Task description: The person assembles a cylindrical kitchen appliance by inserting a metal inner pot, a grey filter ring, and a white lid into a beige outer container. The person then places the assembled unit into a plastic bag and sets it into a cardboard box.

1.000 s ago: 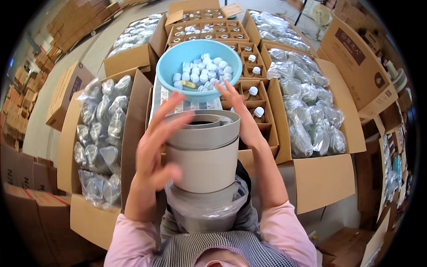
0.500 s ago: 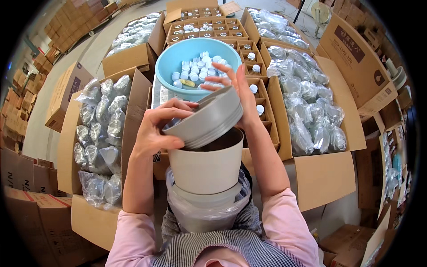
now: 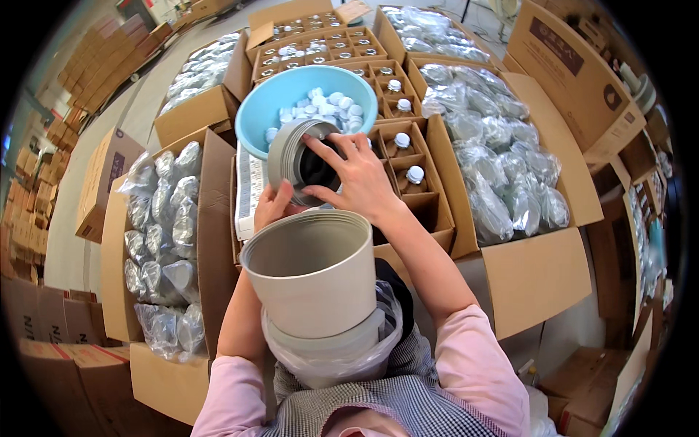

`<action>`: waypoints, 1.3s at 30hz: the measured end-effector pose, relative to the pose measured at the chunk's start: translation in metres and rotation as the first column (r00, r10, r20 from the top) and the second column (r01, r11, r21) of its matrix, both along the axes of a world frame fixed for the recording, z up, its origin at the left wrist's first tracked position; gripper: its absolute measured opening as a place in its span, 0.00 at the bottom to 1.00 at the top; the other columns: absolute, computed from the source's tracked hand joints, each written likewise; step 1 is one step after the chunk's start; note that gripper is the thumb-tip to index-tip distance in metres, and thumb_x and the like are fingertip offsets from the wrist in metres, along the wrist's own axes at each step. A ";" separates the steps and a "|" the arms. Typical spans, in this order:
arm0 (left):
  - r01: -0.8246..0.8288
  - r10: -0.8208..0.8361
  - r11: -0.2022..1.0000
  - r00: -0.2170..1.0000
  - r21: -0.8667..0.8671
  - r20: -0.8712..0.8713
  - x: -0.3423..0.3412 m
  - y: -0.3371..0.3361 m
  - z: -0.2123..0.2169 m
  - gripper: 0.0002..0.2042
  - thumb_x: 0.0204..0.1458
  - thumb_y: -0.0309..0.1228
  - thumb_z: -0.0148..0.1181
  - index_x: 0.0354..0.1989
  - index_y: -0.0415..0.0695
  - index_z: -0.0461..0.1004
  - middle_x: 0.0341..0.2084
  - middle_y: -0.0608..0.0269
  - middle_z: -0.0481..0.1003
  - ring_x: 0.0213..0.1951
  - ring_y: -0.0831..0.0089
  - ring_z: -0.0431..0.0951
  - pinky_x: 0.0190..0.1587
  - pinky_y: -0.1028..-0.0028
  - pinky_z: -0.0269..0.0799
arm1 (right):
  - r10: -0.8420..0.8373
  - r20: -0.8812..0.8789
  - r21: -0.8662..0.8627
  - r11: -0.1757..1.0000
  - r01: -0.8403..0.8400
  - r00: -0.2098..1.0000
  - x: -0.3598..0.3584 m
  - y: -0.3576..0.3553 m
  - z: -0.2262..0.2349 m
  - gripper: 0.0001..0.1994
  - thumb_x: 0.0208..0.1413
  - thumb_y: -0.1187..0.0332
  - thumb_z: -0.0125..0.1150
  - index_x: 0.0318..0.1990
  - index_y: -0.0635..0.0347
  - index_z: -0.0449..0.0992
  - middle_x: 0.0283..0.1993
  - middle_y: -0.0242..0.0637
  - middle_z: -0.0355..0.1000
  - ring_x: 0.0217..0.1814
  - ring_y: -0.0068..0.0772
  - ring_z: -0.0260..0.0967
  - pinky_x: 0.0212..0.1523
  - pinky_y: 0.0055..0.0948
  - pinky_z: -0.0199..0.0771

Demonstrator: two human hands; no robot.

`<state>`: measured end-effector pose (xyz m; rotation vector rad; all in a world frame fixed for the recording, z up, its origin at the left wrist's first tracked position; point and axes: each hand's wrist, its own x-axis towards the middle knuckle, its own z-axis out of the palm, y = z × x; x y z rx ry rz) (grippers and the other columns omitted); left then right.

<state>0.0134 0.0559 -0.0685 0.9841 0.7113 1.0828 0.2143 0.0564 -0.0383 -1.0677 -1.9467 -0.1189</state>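
Observation:
A grey ringed round piece (image 3: 282, 156), like a threaded lid or collar, is tipped on its side so its dark hollow faces right. My right hand (image 3: 358, 177) grips its rim, with fingers reaching over the opening. From below, my left hand (image 3: 272, 207) supports it, its fingers partly hidden. Close in front of me stands an open beige tub (image 3: 312, 291) whose inside looks bare. It rests on another pale tub (image 3: 328, 357) wrapped in a clear plastic bag, between my legs. Just beyond the grey piece is a light-blue basin (image 3: 250, 109) holding many white bottle caps (image 3: 333, 105).
Divided cartons with capped brown bottles (image 3: 401, 143) stand ahead. Open boxes of plastic-wrapped silvery items flank me, left (image 3: 156, 226) and right (image 3: 502, 175). A box flap (image 3: 539, 280) juts out by my right elbow. Printed white paper (image 3: 250, 186) lies under the basin.
The grey piece has moved off the beige tub's top, forward and left, and been turned onto its side. Both hands moved with it. The tub's opening is now exposed.

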 end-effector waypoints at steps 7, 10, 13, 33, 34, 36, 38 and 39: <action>0.198 0.577 0.500 0.649 0.843 -0.495 0.035 0.015 -0.045 0.29 0.44 0.25 0.69 0.59 0.43 0.69 0.50 0.51 0.72 0.48 0.63 0.76 0.45 0.69 0.75 | 0.030 -0.710 -0.431 0.772 -0.467 0.704 0.011 0.005 -0.065 0.22 0.67 0.61 0.44 0.61 0.69 0.61 0.57 0.54 0.67 0.53 0.42 0.73 0.42 0.31 0.80; 0.236 0.501 0.551 0.674 0.801 -0.543 0.040 0.014 -0.065 0.38 0.39 0.24 0.70 0.65 0.46 0.63 0.58 0.51 0.65 0.59 0.57 0.69 0.57 0.62 0.70 | -0.462 -0.884 -0.071 0.286 -0.956 -0.072 0.031 0.001 -0.067 0.24 0.68 0.60 0.40 0.63 0.70 0.59 0.62 0.50 0.62 0.51 0.41 0.72 0.43 0.27 0.78; 0.177 0.122 0.847 0.853 0.502 -0.507 0.036 0.019 -0.077 0.38 0.44 0.25 0.68 0.67 0.50 0.61 0.60 0.51 0.63 0.59 0.57 0.71 0.57 0.65 0.71 | -0.114 -0.572 -0.375 0.917 -0.135 0.812 0.012 -0.005 -0.074 0.27 0.67 0.52 0.42 0.63 0.63 0.59 0.61 0.51 0.63 0.59 0.43 0.68 0.49 0.36 0.76; -0.191 0.205 0.978 0.958 0.087 -0.199 0.008 -0.001 -0.045 0.27 0.56 0.21 0.57 0.65 0.45 0.61 0.41 0.60 0.78 0.38 0.75 0.79 0.37 0.76 0.77 | -0.220 0.490 -0.673 0.519 0.527 0.843 0.175 0.075 -0.206 0.32 0.45 0.65 0.72 0.60 0.51 0.65 0.54 0.54 0.65 0.50 0.61 0.71 0.51 0.45 0.75; -0.149 0.165 0.985 0.960 0.086 -0.226 0.018 -0.004 -0.038 0.26 0.57 0.22 0.55 0.66 0.45 0.61 0.42 0.60 0.76 0.39 0.77 0.78 0.38 0.77 0.75 | -0.223 0.492 -0.660 0.535 0.528 0.841 0.176 0.081 -0.209 0.32 0.46 0.62 0.72 0.60 0.49 0.65 0.51 0.52 0.67 0.50 0.60 0.72 0.50 0.47 0.75; 0.124 -0.082 0.989 0.909 0.079 -0.409 0.011 0.009 -0.037 0.26 0.60 0.24 0.51 0.68 0.46 0.59 0.49 0.58 0.73 0.43 0.79 0.76 0.42 0.79 0.72 | -0.181 0.531 -0.630 0.569 0.529 0.828 0.185 0.084 -0.207 0.31 0.46 0.57 0.71 0.58 0.49 0.66 0.48 0.49 0.70 0.50 0.57 0.72 0.49 0.47 0.75; 0.296 -0.224 0.952 0.842 0.073 -0.491 -0.010 0.030 -0.059 0.23 0.62 0.30 0.51 0.66 0.45 0.61 0.48 0.60 0.73 0.40 0.83 0.74 0.37 0.82 0.69 | -0.193 0.529 -0.554 0.658 0.509 0.826 0.182 0.079 -0.183 0.30 0.46 0.52 0.70 0.55 0.49 0.68 0.43 0.47 0.72 0.47 0.55 0.73 0.46 0.47 0.75; 0.382 -0.289 0.922 0.798 0.072 -0.529 -0.020 0.041 -0.070 0.23 0.62 0.33 0.51 0.66 0.45 0.62 0.48 0.62 0.73 0.39 0.85 0.73 0.35 0.83 0.68 | -0.232 0.505 -0.518 0.689 0.506 0.832 0.180 0.079 -0.157 0.29 0.46 0.52 0.70 0.55 0.49 0.68 0.44 0.47 0.72 0.46 0.55 0.73 0.45 0.46 0.75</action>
